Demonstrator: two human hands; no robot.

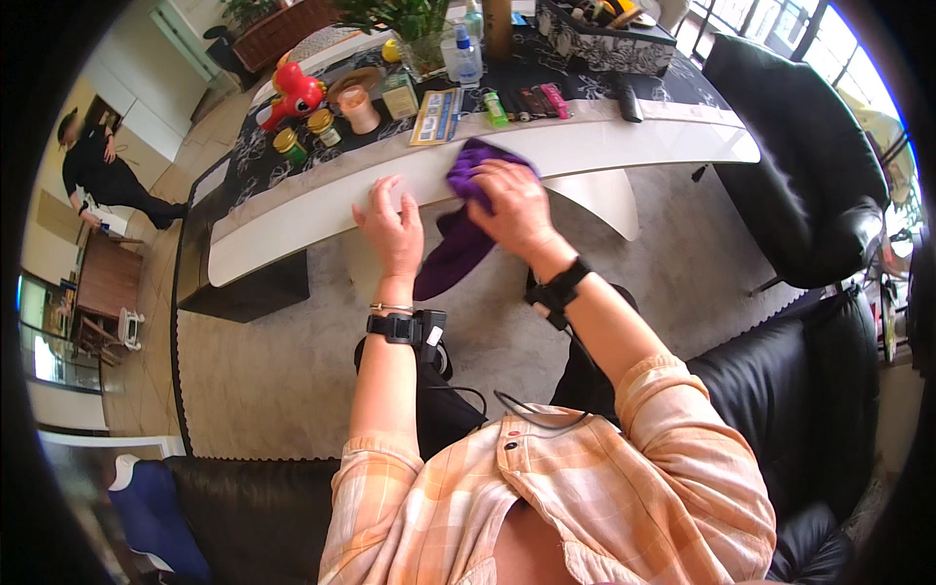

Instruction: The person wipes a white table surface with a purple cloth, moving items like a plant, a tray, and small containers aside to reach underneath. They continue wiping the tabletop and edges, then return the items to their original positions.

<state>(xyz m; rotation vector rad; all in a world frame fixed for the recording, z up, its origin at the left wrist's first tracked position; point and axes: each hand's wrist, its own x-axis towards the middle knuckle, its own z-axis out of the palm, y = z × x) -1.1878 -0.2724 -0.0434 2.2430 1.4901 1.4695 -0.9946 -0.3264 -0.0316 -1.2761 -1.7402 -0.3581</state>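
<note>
A bunched purple cloth [468, 241] is under my right hand [515, 201], which presses it against the white front edge of the coffee table [643, 146]. Part of the cloth hangs over that edge toward the floor. To its left, my left hand [393, 227] hovers at or rests on the same edge; whether it touches cannot be made out. Its fingers are apart and hold nothing. Beyond the cloth lie a blue and yellow printed card [436, 117] and a green lighter-like item [495, 110].
Two small jars [323, 128], a candle glass [359, 110], a red toy [298, 91] and a spray bottle [466, 58] stand on the table. A black remote [629, 101] lies at right. Black leather chairs [797, 161] flank it. Another person [110, 168] stands far left.
</note>
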